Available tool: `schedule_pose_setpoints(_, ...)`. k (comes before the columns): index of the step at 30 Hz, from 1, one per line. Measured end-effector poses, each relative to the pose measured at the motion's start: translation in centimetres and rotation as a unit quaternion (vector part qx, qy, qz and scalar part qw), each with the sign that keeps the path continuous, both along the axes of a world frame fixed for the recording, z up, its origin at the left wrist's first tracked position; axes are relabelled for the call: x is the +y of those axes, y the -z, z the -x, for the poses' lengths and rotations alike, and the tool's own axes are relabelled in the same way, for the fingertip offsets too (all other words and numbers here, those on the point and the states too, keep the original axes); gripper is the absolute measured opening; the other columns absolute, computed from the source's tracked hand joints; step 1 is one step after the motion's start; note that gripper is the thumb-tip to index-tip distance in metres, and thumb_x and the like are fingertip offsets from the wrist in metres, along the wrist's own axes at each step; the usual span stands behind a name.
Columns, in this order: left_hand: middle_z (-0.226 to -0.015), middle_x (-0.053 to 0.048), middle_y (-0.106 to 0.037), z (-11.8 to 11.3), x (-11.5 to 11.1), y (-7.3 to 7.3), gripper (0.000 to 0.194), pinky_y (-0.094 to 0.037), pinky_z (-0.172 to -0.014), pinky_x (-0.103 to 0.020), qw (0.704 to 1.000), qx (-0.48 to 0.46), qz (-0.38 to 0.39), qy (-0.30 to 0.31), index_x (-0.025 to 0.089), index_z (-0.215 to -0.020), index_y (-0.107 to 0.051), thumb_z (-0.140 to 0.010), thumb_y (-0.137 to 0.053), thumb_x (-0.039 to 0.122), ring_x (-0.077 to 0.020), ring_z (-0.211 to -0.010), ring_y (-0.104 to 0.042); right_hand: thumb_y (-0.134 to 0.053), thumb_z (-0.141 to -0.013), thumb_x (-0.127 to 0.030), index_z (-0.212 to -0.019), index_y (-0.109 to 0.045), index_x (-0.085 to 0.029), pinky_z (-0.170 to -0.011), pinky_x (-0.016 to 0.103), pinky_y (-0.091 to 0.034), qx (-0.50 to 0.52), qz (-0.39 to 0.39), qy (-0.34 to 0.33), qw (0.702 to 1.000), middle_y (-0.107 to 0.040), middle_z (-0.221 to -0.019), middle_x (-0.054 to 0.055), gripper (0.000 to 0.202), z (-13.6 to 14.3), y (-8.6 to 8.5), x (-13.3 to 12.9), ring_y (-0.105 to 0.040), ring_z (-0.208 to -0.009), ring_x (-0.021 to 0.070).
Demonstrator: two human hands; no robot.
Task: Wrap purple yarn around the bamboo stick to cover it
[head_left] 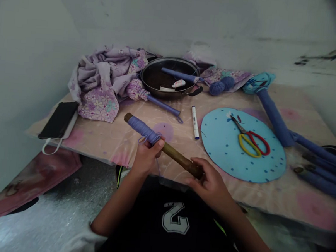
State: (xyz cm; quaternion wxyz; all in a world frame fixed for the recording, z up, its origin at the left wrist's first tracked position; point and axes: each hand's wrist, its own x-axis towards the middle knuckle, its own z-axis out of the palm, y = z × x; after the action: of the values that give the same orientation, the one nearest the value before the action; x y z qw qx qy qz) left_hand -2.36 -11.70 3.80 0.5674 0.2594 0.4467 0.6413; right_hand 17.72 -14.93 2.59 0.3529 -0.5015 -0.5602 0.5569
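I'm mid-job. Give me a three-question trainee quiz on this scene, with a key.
1. Which grip, left or right, holds the brown wood-like stick beside the wound blue-violet yarn?
2. True or false: the yarn covers the stick's whole length.
3. What lies on the round light-blue spotted sheet?
A) White marker pen
B) Scissors with red and yellow handles
C) Black rectangular device

Key:
1. Left grip.
2. False; it is bare toward the right grip.
3. B.
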Motion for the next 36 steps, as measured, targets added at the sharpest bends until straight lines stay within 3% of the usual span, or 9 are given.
schedule_pose_setpoints(2,-0.05,0.008,-0.035,0.1,0.0,-0.1,0.038,-0.012,-0.04,-0.017,1.0,-0.005,-0.013,0.013,0.011,-0.074,-0.064,-0.053,-0.081,0.036,0.0006,-0.04,-0.022,-0.074,-0.069,-0.038,-0.1,-0.063,-0.021,-0.056,0.021,-0.045,0.029,0.023,-0.007,0.999,-0.063,-0.094,0.006,0.037,0.0,-0.1,0.0,-0.058,-0.079,0.0159)
schedule_pose_setpoints(4,-0.05,0.008,-0.034,0.2,-0.1,-0.1,0.04,-0.012,-0.04,-0.017,0.999,-0.017,-0.029,0.035,0.011,-0.075,-0.064,-0.052,-0.082,0.038,0.0005,-0.04,-0.022,-0.061,-0.079,-0.046,-0.09,-0.064,-0.016,-0.039,0.017,-0.034,0.156,0.191,-0.073,0.966,-0.055,-0.064,-0.001,0.032,-0.1,0.3,0.2,-0.046,-0.047,0.0074)
schedule_pose_setpoints(6,-0.05,0.008,-0.034,0.2,-0.1,0.0,0.042,-0.012,-0.04,-0.018,0.997,-0.029,-0.041,0.058,0.011,-0.077,-0.065,-0.052,-0.082,0.041,0.0004,-0.039,-0.022,-0.051,-0.084,-0.052,-0.084,-0.064,-0.012,-0.029,0.015,-0.02,0.3,0.372,-0.154,0.864,-0.037,-0.046,-0.008,0.042,-0.2,0.8,0.5,-0.022,-0.031,0.0028)
schedule_pose_setpoints(8,-0.051,0.007,-0.035,0.1,-0.2,0.1,0.044,-0.012,-0.039,-0.018,0.996,-0.034,-0.048,0.068,0.011,-0.078,-0.065,-0.053,-0.081,0.043,0.0003,-0.039,-0.022,-0.051,-0.085,-0.05,-0.085,-0.064,-0.009,-0.027,0.014,-0.017,0.396,0.459,-0.199,0.77,-0.031,-0.044,-0.011,0.043,-0.4,1.1,0.8,-0.014,-0.028,0.0013)
schedule_pose_setpoints(10,-0.052,0.007,-0.034,-0.1,-0.2,0.2,0.044,-0.011,-0.039,-0.019,0.996,-0.03,-0.046,0.063,0.011,-0.08,-0.065,-0.056,-0.079,0.045,0.0003,-0.039,-0.021,-0.053,-0.086,-0.046,-0.088,-0.065,-0.008,-0.027,0.012,-0.019,0.439,0.467,-0.192,0.744,-0.034,-0.045,-0.01,0.04,-0.4,1.1,0.8,-0.015,-0.029,0.0004)
schedule_pose_setpoints(19,-0.046,0.009,-0.026,-0.7,-0.6,0.8,0.032,-0.014,-0.042,-0.021,0.993,0.064,-0.063,0.081,0.015,-0.076,-0.062,-0.077,-0.061,0.046,-0.0034,-0.039,-0.021,-0.053,-0.087,-0.043,-0.088,-0.066,-0.01,-0.029,0.01,-0.019,0.507,0.428,-0.177,0.727,-0.029,-0.044,-0.011,0.035,-0.6,0.8,0.3,-0.01,-0.03,0.0001)
schedule_pose_setpoints(27,-0.049,0.004,-0.04,0.8,-1.4,0.9,0.032,-0.027,-0.048,-0.023,0.951,0.305,-0.036,0.045,0.017,-0.073,-0.063,-0.08,-0.055,0.046,-0.009,-0.048,-0.034,-0.055,-0.085,-0.048,-0.085,-0.063,-0.014,-0.029,0.01,-0.016,0.478,0.369,-0.138,0.785,-0.023,-0.044,-0.012,0.036,-1.3,0.1,0.3,-0.004,-0.031,0.0008)
schedule_pose_setpoints(32,-0.048,0.004,-0.041,2.1,-1.1,1.5,0.031,-0.028,-0.048,-0.023,0.938,0.347,-0.009,-0.003,0.017,-0.07,-0.062,-0.078,-0.054,0.046,-0.01,-0.047,-0.036,-0.054,-0.084,-0.05,-0.08,-0.064,-0.016,-0.029,0.012,-0.014,0.475,0.341,-0.139,0.799,-0.019,-0.04,-0.012,0.036,-1.5,-0.4,-0.3,-0.004,-0.03,0.0014)
schedule_pose_setpoints(36,-0.046,0.005,-0.036,2.4,-0.7,2.1,0.029,-0.026,-0.046,-0.023,0.937,0.349,0.011,0.012,0.016,-0.071,-0.062,-0.079,-0.052,0.042,-0.0089,-0.045,-0.031,-0.049,-0.087,-0.051,-0.083,-0.067,-0.015,-0.032,0.013,-0.017,0.472,0.297,-0.155,0.816,-0.021,-0.04,-0.011,0.041,-1.9,-1.1,-0.9,-0.009,-0.03,0.0014)
